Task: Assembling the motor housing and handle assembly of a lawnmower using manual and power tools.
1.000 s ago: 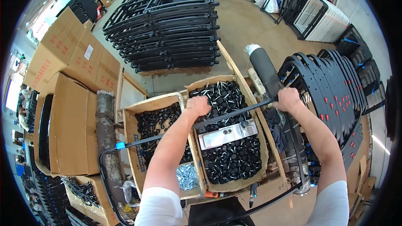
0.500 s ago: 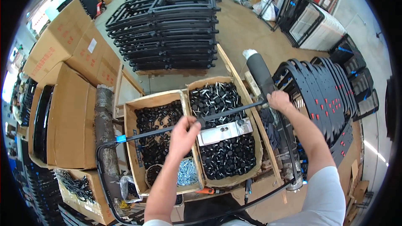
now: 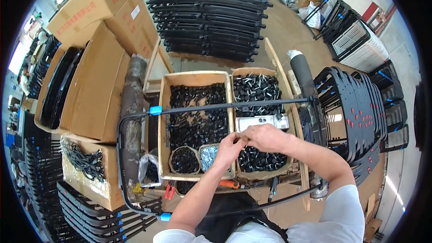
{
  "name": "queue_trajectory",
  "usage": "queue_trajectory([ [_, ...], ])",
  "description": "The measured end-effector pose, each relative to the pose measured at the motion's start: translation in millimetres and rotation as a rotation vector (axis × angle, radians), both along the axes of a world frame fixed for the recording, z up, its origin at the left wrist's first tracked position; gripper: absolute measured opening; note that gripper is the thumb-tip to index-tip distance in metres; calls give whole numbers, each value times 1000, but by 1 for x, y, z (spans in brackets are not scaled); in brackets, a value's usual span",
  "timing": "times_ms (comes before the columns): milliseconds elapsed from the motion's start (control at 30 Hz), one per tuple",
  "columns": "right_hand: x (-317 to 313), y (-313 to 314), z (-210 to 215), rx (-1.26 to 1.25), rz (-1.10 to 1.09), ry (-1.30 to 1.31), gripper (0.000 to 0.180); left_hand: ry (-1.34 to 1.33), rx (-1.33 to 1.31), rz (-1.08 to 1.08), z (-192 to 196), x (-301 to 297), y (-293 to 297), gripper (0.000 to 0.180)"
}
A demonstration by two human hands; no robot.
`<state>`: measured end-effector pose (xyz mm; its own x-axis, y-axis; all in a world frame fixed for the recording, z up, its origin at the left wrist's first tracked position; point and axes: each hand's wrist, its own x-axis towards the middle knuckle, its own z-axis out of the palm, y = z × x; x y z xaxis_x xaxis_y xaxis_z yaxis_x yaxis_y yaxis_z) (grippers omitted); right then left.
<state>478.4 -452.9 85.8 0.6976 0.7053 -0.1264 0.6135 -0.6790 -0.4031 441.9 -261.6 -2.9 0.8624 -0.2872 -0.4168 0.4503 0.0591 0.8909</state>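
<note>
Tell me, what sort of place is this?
Probably a factory or workshop floor. A tall stack of black frames stands ahead, a wooden bin holds many small black parts, and big cardboard boxes stand to the left.

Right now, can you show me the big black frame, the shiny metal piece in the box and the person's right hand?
Black frame (image 3: pixel 198 107): head view, on its far bar.
Shiny metal piece (image 3: pixel 249 123): head view, on its flat top.
Right hand (image 3: pixel 266 137): head view, on its back.
</note>
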Motion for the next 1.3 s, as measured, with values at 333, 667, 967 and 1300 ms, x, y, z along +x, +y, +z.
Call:
queue_trajectory([
  [333,90,36,-39,45,-363,-119,29,-98,86,-107,5,-81,115,33],
  [667,109,70,-38,-296,-385,-228,34,-72,76,-194,13,-153,192,38],
  [967,113,77,-56,-342,-531,-209,45,-92,151,-182,1,-206,196,41],
  [1300,119,85,-40,-501,-538,-184,54,-142,344,-242,18,-256,127,37],
])
